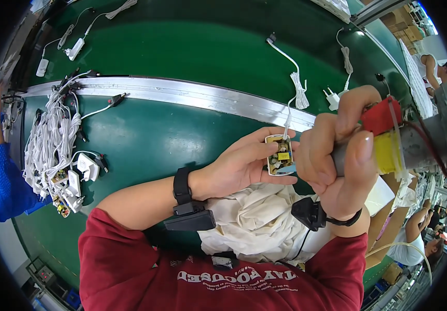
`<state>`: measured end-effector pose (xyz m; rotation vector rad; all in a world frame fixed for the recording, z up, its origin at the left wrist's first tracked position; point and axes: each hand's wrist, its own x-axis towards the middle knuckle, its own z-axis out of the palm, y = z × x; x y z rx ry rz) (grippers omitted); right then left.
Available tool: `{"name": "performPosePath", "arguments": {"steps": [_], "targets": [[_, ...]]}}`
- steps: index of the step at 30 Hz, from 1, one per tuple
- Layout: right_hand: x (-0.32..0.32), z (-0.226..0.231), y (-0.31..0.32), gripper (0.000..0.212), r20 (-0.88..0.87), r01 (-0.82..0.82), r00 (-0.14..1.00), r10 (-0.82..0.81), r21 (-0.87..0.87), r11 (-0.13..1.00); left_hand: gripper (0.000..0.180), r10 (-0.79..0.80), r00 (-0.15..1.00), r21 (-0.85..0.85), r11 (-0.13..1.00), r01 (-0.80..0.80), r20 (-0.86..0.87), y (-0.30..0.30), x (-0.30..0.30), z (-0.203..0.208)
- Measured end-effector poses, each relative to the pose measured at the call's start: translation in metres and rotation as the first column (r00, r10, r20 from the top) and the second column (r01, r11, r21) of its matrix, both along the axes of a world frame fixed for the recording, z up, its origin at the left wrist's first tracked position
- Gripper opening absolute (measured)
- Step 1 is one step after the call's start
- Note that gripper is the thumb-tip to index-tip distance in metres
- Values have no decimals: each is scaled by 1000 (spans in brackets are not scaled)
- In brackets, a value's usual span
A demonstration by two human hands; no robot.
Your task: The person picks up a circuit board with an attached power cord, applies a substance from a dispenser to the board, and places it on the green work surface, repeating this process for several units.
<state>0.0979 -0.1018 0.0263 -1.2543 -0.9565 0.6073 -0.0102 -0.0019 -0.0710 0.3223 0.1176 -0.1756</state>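
Note:
My left hand holds an opened power adapter, its white shell showing a circuit board with small components and a yellow part. A white cable runs up from the adapter's far end. My right hand is closed around a thick grey tube-shaped dispenser wrapped in yellow, with a red block near my fingers. Its pale blue nozzle reaches over the adapter's near right corner. Whether the tip touches the board, I cannot tell.
At the left lies a heap of white adapters with cables. Beyond a metal rail, more corded adapters lie on the green surface. Cream cloth is bunched before me; a cardboard box stands right. Other people work at both sides.

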Motion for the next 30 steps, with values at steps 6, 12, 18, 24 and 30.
{"name": "performPosePath", "arguments": {"steps": [6, 12, 18, 24, 30], "targets": [[5, 0, 1, 36, -114, -30, 993, 31, 14, 999, 38, -5, 1000, -19, 1000, 5, -9, 0, 2, 0], [6, -3, -1, 37, -57, -2, 998, 1, -2, 1000, 38, -5, 1000, -18, 1000, 5, -4, 1, 4, -2], [5, 5, -5, 43, -20, -7, 1000, 7, -13, 1000, 38, 8, 1000, 24, 1000, -7, -31, -1, 3, 4], [-13, 20, -7, 41, -163, 43, 986, -37, 33, 999, 39, 113, 977, 578, 791, -199, 181, 14, 50, 13], [-21, 21, -6, 36, -239, 75, 970, -50, 97, 992, 44, 47, 956, 664, -729, -165, 290, 38, 126, 8]]}}
